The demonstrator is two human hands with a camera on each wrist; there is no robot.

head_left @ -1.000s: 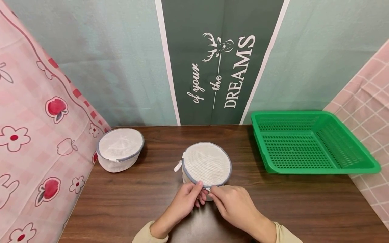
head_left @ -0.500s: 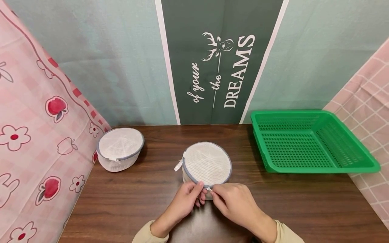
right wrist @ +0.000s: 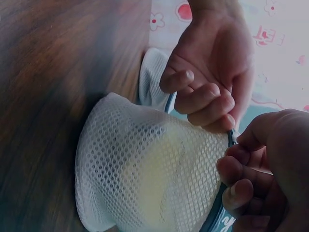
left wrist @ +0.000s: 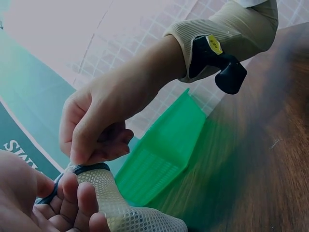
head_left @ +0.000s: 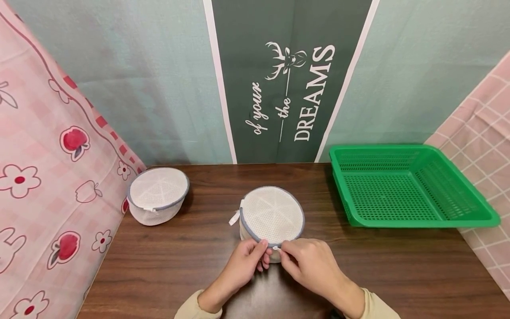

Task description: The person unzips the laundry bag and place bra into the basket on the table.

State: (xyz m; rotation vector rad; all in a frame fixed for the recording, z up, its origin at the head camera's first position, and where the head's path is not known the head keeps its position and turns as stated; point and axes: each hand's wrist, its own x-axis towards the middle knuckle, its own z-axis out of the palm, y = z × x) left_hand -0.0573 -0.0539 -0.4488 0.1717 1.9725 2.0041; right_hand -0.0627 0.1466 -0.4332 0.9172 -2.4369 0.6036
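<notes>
A round white mesh laundry bag [head_left: 272, 215] with a grey-blue rim stands upright on the table, in front of me. My left hand [head_left: 247, 260] pinches its near rim, thumb on top and fingers underneath. Just to the right, my right hand [head_left: 310, 266] pinches the small white zipper pull [head_left: 276, 248] between thumb and curled fingers. A white fabric loop sticks out on the bag's left side. Through the mesh [right wrist: 145, 164], the right wrist view shows something pale yellow inside; its kind is unclear. The fingertips partly cover the zipper.
A second white mesh laundry bag [head_left: 159, 188] stands at the back left, by the pink patterned cloth [head_left: 63, 199]. On the right is a green perforated plastic basket [head_left: 426, 222]. A hanging cloth with lettering [head_left: 295, 88] closes off the back of the wooden table [head_left: 167, 266].
My right hand has shifted slightly to the right along the near rim with the zipper pull. The left hand keeps its grip on the rim, and the bag has barely moved.
</notes>
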